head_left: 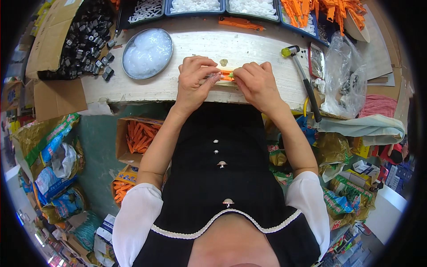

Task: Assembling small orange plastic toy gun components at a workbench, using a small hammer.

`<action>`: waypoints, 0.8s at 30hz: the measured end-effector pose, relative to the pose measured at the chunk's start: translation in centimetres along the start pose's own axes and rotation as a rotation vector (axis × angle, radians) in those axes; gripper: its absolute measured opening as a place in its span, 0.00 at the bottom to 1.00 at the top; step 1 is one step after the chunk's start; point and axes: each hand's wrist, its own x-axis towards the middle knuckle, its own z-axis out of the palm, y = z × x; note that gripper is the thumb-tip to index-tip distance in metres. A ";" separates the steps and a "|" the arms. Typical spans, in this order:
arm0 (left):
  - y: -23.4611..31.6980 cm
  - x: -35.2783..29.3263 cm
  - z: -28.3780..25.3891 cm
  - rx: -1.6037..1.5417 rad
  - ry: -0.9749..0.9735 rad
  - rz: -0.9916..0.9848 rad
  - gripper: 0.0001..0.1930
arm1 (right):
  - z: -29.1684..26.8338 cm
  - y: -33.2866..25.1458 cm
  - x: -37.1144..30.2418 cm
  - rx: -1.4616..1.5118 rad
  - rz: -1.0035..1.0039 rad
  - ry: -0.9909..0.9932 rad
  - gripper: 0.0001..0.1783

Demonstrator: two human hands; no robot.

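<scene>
Both your forearms reach forward, hands turned inward over the near edge of the bench (138,92). Your left hand (195,82) and right hand (259,83) pinch one orange plastic piece (227,75) between closed thumbs and fingers — an end each. One round dish (148,74) sits left of your grip, one hammer (303,75) right of it — and one long orange part (242,23) lies beyond.

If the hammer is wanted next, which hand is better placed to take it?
Right, probably. The hammer lies on the right hand side, while the left hand is farther across. Both hands are busy at the orange piece, though.
</scene>
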 end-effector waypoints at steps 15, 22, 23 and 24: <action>-0.7 -0.5 1.7 0.063 -0.057 -0.058 0.05 | 0.0 0.9 2.7 -0.091 -0.174 -0.284 0.02; -1.0 -0.6 1.9 0.061 -0.039 -0.054 0.05 | 0.1 0.2 3.8 -0.128 -0.198 -0.396 0.02; -0.9 -0.6 1.9 0.061 -0.036 -0.050 0.05 | 0.3 0.3 3.7 -0.127 -0.198 -0.399 0.02; -0.9 -0.7 1.8 0.061 -0.036 -0.053 0.05 | 0.5 0.4 3.7 -0.115 -0.189 -0.399 0.02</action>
